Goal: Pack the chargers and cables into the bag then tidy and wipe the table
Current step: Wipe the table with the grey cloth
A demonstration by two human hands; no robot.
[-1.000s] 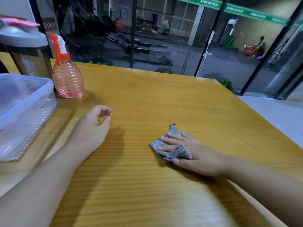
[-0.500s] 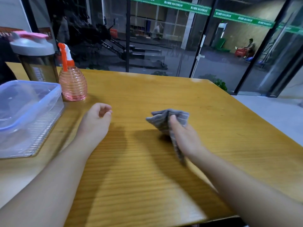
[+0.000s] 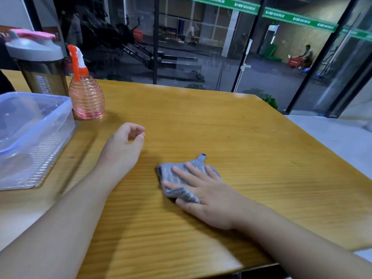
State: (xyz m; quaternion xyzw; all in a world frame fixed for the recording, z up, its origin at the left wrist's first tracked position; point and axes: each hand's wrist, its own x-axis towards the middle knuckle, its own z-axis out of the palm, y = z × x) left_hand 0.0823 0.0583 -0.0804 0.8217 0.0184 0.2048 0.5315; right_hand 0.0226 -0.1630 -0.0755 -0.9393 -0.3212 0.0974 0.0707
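- Presently, the wooden counter [image 3: 231, 137] carried three bystander items, all bunched at its far-left corner: a clear plastic box [image 3: 30, 137] with a lid, a pink ribbed spray bottle [image 3: 86, 99] with an orange-and-white trigger head, and a dark shaker bottle [image 3: 42, 67] with a grey lid and pink cap.
- Spray bottle stood upright just beside the box's far right corner; shaker bottle stood upright behind both.
- Nothing lay between the two hands on the counter; glass walls and a dim gym floor showed beyond the far edge.
- Left hand [image 3: 122, 148] rested on the counter near the box and well apart from the cloth, forearm running in from the lower left. Fingers were loosely curled toward the thumb, holding nothing.
- Right hand [image 3: 207, 190] lay palm-down on the grey cloth [image 3: 177, 178], forearm entering from the lower right. Fingers were nearly straight and spread, pointing toward the far left; a fold of cloth was bunched between thumb and forefinger. Whether the thumb truly pinched that fold could not be told.
- Cloth sat crumpled flat on the counter, roughly mid-width and toward the near side, mostly under the fingers.
- Cloth's long axis ran roughly from near to far, slightly tilted; a small tab or loop stuck out at its far edge, pointing away from the person.
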